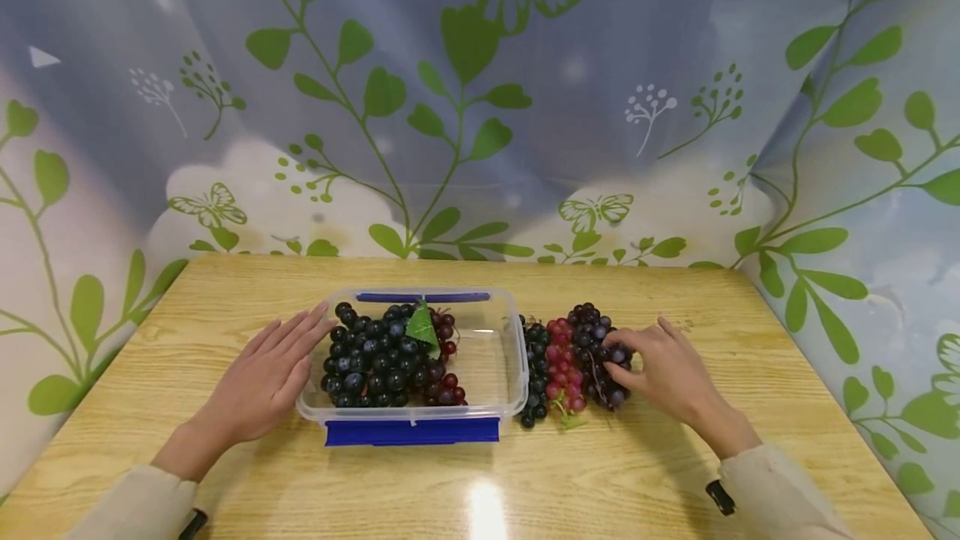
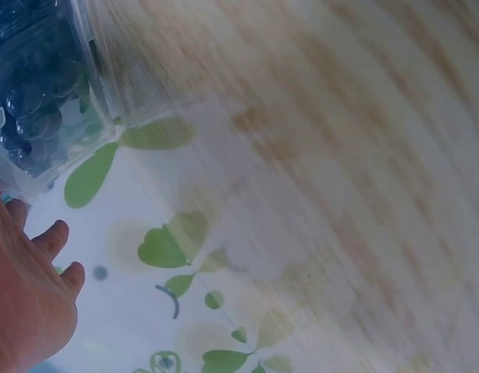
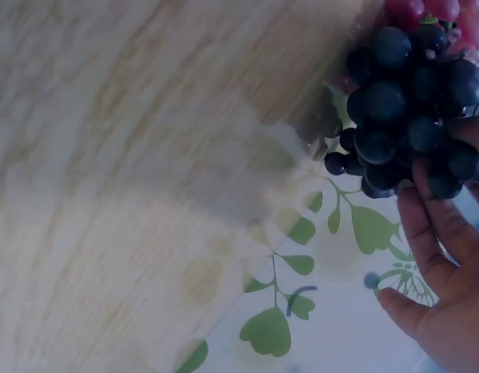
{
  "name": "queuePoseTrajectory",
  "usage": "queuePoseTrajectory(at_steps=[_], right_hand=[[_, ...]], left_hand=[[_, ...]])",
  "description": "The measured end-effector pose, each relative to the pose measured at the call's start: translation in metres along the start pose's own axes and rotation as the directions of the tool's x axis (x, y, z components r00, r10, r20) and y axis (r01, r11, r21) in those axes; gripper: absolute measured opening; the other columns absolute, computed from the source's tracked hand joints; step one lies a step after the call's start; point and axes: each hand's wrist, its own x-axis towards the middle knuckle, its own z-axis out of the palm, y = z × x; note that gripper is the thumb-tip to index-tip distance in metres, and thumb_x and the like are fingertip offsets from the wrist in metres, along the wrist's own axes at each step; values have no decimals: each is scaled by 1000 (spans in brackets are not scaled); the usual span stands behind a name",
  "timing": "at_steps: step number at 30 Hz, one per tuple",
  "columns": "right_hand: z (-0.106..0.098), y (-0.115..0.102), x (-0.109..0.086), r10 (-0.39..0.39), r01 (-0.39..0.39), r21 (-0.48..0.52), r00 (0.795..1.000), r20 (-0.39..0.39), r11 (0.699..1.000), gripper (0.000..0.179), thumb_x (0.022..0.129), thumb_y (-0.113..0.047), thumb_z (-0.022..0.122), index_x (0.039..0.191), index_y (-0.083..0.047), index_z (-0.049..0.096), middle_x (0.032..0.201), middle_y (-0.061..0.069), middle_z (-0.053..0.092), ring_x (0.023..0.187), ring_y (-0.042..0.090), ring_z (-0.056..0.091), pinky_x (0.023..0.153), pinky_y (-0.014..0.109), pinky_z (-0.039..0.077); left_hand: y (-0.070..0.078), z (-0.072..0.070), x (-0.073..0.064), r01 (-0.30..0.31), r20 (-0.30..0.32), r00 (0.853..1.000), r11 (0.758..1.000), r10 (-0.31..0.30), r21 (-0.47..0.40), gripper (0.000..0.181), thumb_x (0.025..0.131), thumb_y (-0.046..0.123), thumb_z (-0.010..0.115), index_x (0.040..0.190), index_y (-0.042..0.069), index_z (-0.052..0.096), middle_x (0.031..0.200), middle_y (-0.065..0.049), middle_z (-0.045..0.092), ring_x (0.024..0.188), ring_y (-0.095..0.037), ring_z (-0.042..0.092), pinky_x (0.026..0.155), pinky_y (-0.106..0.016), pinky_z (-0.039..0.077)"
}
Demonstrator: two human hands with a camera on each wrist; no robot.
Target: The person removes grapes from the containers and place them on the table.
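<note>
A clear plastic container (image 1: 414,412) with blue clips holds bunches of black grapes (image 1: 371,357) and dark red grapes (image 1: 446,390), one with a green leaf. My left hand (image 1: 266,369) touches its left wall with straight fingers; the left wrist view shows only part of that hand (image 2: 29,287) below a corner of the container. To the right of the container, my right hand (image 1: 663,369) pinches a bunch of dark purple grapes (image 1: 588,327) between thumb and fingers. In the right wrist view the fingers of this hand (image 3: 449,272) are against that same dark bunch (image 3: 390,101).
Between the container and the held bunch lie a bunch of pinkish-red grapes (image 1: 562,361) and another black bunch (image 1: 535,369), close together. All stand on a wooden table (image 1: 420,490). Behind it hangs a curtain (image 1: 570,132) printed with green leaves and butterflies.
</note>
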Motion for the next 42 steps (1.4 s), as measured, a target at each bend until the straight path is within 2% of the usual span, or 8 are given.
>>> queuePoseTrajectory(at_steps=[6,10,13,18,24,35,42], right_hand=[[-4,-5,-2,63,-65,15,989,135,998,27,84,-22,74,109,-15,68,104,5,70,101,34,60,105,66,15],[-3,-6,-2,88,-96,36,979,183,995,26,85,-22,73,109,-15,67,80,-6,69,96,32,62,105,68,9],[-3,-6,-1,103,-116,59,976,192,992,25,85,-22,72,109,-15,66,72,-12,65,89,29,64,104,68,7],[-6,-5,-1,97,-113,70,976,196,991,26,86,-22,72,110,-16,65,79,-10,68,89,28,64,103,69,7],[-7,-3,-1,86,-103,69,973,215,992,29,87,-23,71,113,-15,63,77,-10,67,92,30,64,104,69,6],[-11,0,-2,85,-115,104,962,261,988,30,90,-28,67,118,-16,62,81,-9,68,95,28,63,105,67,3],[-14,0,-4,87,-120,123,966,244,985,33,90,-30,67,119,-14,65,114,8,67,108,33,58,104,68,11]], left_hand=[[1,0,1,-2,1,1000,1000,2,-5,52,99,12,43,150,13,35,157,-4,20,138,-33,28,111,-50,18],[1,0,2,-6,-1,1000,1000,6,-4,53,98,12,44,150,13,34,157,-5,21,138,-31,27,112,-47,16],[1,0,3,-11,-6,1000,1000,11,-2,53,98,11,43,150,13,33,157,-6,22,139,-31,27,112,-47,16],[1,0,4,-15,-11,1000,1000,15,-7,53,98,11,43,150,13,33,157,-7,22,138,-32,28,112,-47,16],[1,0,3,-18,-14,1000,1000,18,-5,52,98,11,43,149,10,36,157,-6,23,138,-32,28,113,-45,15],[0,0,0,-4,-12,1000,1000,4,-9,50,99,12,42,149,11,35,157,-6,22,138,-31,27,110,-49,19],[0,1,0,-6,-13,1000,1000,6,-11,52,98,11,44,149,11,35,157,-6,23,139,-30,27,111,-49,19]])
